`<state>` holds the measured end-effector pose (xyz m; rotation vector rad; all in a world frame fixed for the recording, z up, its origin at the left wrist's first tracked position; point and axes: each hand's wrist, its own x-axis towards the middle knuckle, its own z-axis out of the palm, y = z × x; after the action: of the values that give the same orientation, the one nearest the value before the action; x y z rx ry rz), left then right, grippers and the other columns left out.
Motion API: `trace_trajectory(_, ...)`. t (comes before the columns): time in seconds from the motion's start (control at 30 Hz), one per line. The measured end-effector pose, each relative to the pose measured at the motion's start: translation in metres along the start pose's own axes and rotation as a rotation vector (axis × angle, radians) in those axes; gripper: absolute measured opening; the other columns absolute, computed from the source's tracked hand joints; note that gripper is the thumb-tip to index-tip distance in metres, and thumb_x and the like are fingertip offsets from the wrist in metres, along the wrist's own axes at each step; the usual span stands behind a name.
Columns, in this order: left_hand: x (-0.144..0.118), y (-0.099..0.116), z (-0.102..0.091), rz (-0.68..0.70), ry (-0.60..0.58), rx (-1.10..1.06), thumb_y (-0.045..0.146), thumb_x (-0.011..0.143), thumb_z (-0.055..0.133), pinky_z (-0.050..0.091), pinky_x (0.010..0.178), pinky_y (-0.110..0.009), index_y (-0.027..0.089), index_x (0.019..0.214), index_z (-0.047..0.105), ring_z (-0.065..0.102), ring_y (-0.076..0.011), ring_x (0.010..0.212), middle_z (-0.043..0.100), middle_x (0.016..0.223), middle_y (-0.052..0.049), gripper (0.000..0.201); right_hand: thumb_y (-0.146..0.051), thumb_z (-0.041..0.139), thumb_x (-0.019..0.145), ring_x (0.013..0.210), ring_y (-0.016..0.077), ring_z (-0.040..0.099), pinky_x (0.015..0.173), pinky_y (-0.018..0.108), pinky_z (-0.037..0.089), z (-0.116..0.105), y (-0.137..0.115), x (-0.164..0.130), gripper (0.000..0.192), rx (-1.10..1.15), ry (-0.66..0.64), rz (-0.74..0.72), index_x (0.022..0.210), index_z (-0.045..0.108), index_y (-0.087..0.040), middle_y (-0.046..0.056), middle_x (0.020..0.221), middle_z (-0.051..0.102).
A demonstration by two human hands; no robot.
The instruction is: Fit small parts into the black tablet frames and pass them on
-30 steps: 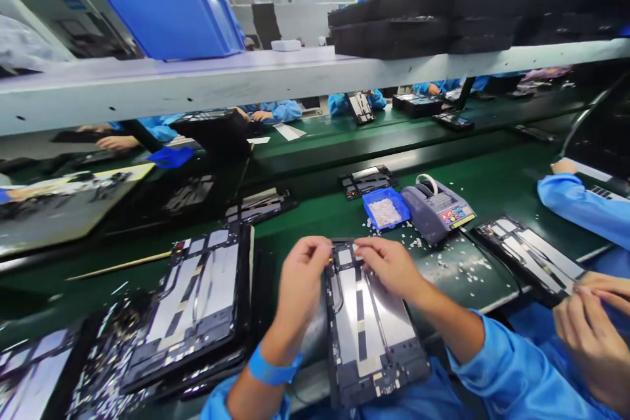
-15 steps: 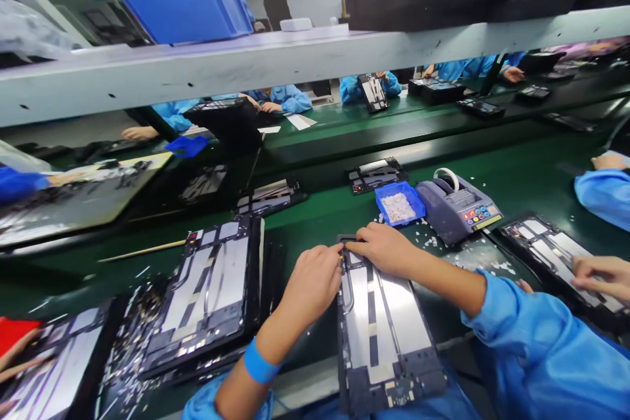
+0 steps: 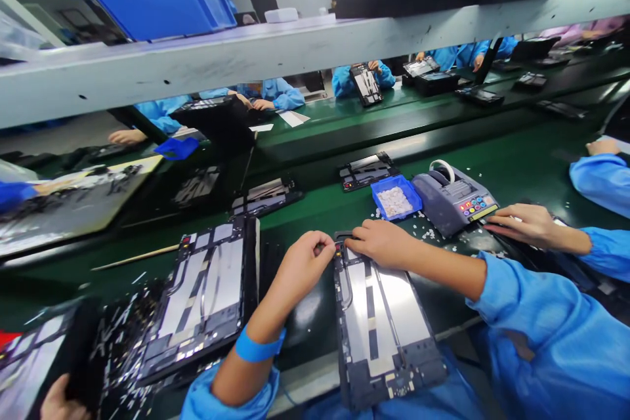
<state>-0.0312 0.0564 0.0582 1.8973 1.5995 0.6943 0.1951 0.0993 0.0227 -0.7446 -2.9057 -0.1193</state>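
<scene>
An opened tablet back [image 3: 381, 325] with silver plates and black strips lies in front of me on the green belt [image 3: 325, 210]. My left hand [image 3: 302, 266] is curled at its top left corner, fingertips pinched together beside the frame; whether they hold something small I cannot tell. My right hand [image 3: 381, 243] rests palm down on the tablet's top edge, fingers pressing there. Both hands nearly meet at that corner.
A stack of similar tablets [image 3: 207, 292] lies to my left. A small blue tray of white bits [image 3: 396, 197] and a grey tape dispenser [image 3: 455, 197] stand behind. A neighbour's hand [image 3: 524, 226] reaches in at right. A grey shelf [image 3: 295, 52] hangs overhead.
My hands came down from above the tablet onto its top edge. The left hand drew slightly left of the corner. The neighbour's hand moved in toward the dispenser.
</scene>
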Motion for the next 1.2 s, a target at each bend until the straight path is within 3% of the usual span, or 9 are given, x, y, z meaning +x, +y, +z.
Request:
trace_trajectory(0.1, 0.014, 0.000, 0.003, -0.077, -0.119, -0.104, 0.037, 0.080, 0.064, 0.048, 0.066, -0.034, 0.021, 0.073, 0.069, 0.061, -0.0208, 0.069, 0.067, 0.070, -0.003, 0.019, -0.014, 0.047, 0.104, 0.090, 0.0229, 0.051, 0.074, 0.034, 0.039, 0.001, 0.003, -0.002, 0.029, 0.023, 0.015, 0.009, 0.127, 0.065, -0.016, 0.011, 0.103, 0.064)
trace_trajectory(0.17, 0.019, -0.003, 0.007, -0.104, -0.103, -0.128, 0.042, 0.080, 0.069, 0.050, 0.066, -0.035, 0.020, 0.074, 0.071, 0.063, -0.0214, 0.070, 0.067, 0.070, -0.004, 0.023, -0.015, 0.047, 0.104, 0.090, 0.0230, 0.050, 0.075, 0.034, 0.040, 0.002, 0.003, -0.002, 0.029, 0.028, 0.024, 0.011, 0.127, 0.065, -0.016, 0.011, 0.103, 0.064)
trace_trajectory(0.3, 0.020, -0.008, 0.014, -0.155, -0.042, -0.113, 0.052, 0.092, 0.067, 0.055, 0.069, -0.033, 0.019, 0.096, 0.071, 0.067, -0.0189, 0.077, 0.070, 0.087, -0.003, 0.033, -0.014, 0.048, 0.102, 0.089, 0.0234, 0.050, 0.074, 0.035, 0.040, 0.003, 0.003, -0.002, 0.029, 0.015, 0.024, 0.008, 0.126, 0.064, -0.016, 0.011, 0.103, 0.064)
trace_trajectory(0.37, 0.020, -0.009, 0.016, -0.173, -0.030, -0.103, 0.052, 0.091, 0.067, 0.053, 0.065, -0.031, 0.020, 0.092, 0.071, 0.066, -0.0188, 0.075, 0.070, 0.084, -0.003, 0.032, -0.015, 0.048, 0.103, 0.089, 0.0238, 0.050, 0.074, 0.035, 0.040, 0.003, 0.004, -0.002, 0.029, 0.011, 0.024, 0.005, 0.127, 0.064, -0.016, 0.011, 0.103, 0.064)
trace_trajectory(0.53, 0.026, -0.009, 0.022, -0.142, -0.087, -0.068, 0.043, 0.079, 0.065, 0.038, 0.056, -0.030, 0.020, 0.066, 0.068, 0.056, -0.0178, 0.060, 0.061, 0.060, -0.001, 0.027, -0.016, 0.048, 0.103, 0.091, 0.0237, 0.051, 0.077, 0.035, 0.042, 0.002, 0.004, -0.003, 0.028, 0.029, 0.022, 0.008, 0.126, 0.064, -0.016, 0.012, 0.104, 0.064)
trace_trajectory(0.9, 0.027, -0.001, 0.015, -0.131, -0.152, -0.069, 0.040, 0.075, 0.058, 0.036, 0.059, -0.029, 0.019, 0.069, 0.067, 0.051, -0.0175, 0.061, 0.058, 0.062, 0.001, 0.023, -0.018, 0.046, 0.104, 0.092, 0.0244, 0.051, 0.075, 0.035, 0.043, 0.003, 0.004, -0.003, 0.029, 0.054, 0.027, 0.011, 0.128, 0.064, -0.016, 0.012, 0.106, 0.064)
trace_trajectory(1.2, 0.028, -0.004, 0.022, -0.108, -0.130, 0.015, 0.037, 0.079, 0.055, 0.034, 0.059, -0.031, 0.020, 0.070, 0.068, 0.052, -0.0188, 0.062, 0.061, 0.064, -0.001, 0.023, -0.018, 0.047, 0.105, 0.092, 0.0247, 0.051, 0.072, 0.035, 0.042, 0.004, 0.004, -0.002, 0.029, 0.023, 0.020, 0.017, 0.128, 0.064, -0.015, 0.012, 0.106, 0.065)
